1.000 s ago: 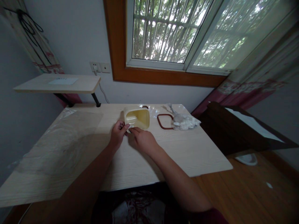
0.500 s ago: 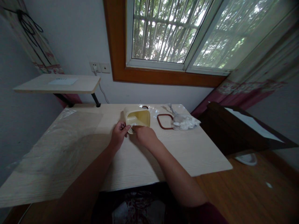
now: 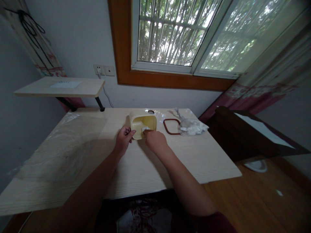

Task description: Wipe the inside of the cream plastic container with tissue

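Note:
A pale yellow plastic container point(image 3: 139, 121) lies on its side on the light wooden table point(image 3: 199, 161), its open mouth turned toward me. My left hand point(image 3: 123, 139) rests at the container's lower left rim, fingers curled against it. My right hand point(image 3: 154, 139) pinches a small white piece point(image 3: 145, 129) and holds it just inside the container's mouth. To the right of the container lies a dark red rubber seal ring point(image 3: 170, 126).
Crumpled clear plastic wrap point(image 3: 193, 127) lies beside the seal ring. A clear plastic sheet point(image 3: 70, 142) covers the table's left part. A small raised shelf point(image 3: 60, 86) stands at the back left. A dark wooden piece of furniture point(image 3: 245, 136) stands at the right.
My right hand has moved up and forward from the table in front of the container, carrying the white piece into the container's mouth. My left hand has hardly moved.

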The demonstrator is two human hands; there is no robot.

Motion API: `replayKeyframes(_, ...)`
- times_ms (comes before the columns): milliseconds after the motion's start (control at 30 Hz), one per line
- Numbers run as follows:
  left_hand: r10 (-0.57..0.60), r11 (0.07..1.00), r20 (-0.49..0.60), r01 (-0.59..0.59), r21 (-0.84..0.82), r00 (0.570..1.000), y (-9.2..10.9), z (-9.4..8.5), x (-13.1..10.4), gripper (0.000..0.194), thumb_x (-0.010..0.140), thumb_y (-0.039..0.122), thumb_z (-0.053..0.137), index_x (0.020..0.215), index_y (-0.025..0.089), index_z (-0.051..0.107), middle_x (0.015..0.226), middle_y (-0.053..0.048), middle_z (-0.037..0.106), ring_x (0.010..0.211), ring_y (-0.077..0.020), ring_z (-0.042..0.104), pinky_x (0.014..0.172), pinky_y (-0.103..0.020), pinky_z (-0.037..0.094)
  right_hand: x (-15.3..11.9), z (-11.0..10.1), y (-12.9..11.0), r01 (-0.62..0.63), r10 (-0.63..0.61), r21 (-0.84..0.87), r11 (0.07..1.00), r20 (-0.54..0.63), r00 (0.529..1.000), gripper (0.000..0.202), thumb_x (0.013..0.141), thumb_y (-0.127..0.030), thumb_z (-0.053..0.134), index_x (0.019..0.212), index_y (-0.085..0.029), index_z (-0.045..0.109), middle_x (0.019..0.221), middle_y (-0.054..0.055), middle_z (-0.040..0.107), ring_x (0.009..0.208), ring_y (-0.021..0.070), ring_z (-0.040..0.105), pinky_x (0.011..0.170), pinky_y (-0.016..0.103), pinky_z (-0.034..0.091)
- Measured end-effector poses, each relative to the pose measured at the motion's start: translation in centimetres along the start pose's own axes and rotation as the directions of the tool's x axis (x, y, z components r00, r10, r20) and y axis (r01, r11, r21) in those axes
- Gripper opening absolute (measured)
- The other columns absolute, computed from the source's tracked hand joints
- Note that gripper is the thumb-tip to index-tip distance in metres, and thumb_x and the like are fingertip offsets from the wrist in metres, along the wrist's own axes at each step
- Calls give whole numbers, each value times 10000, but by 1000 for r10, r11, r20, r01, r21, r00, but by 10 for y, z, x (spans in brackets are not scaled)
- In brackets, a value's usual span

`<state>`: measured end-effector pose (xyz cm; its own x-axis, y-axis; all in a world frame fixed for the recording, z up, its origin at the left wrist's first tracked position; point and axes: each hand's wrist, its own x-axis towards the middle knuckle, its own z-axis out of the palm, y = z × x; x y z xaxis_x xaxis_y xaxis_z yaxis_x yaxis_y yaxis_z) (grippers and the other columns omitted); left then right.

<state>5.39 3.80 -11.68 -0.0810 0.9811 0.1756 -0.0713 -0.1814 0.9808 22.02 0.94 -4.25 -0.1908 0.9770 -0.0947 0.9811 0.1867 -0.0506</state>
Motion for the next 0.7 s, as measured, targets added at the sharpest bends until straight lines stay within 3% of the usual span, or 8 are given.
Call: replayKeyframes(700, -10, 1000, 16, 10, -3, 1000, -1, 0, 1, 329, 777, 428, 726, 774, 212, 478, 542, 95, 456, 396, -66, 424, 386, -188, 314, -5, -5, -10, 137, -138, 43, 990, 5, 990, 322, 967, -253, 457, 1168, -188, 700, 1082, 144, 754, 977, 265, 725, 813, 348, 545)
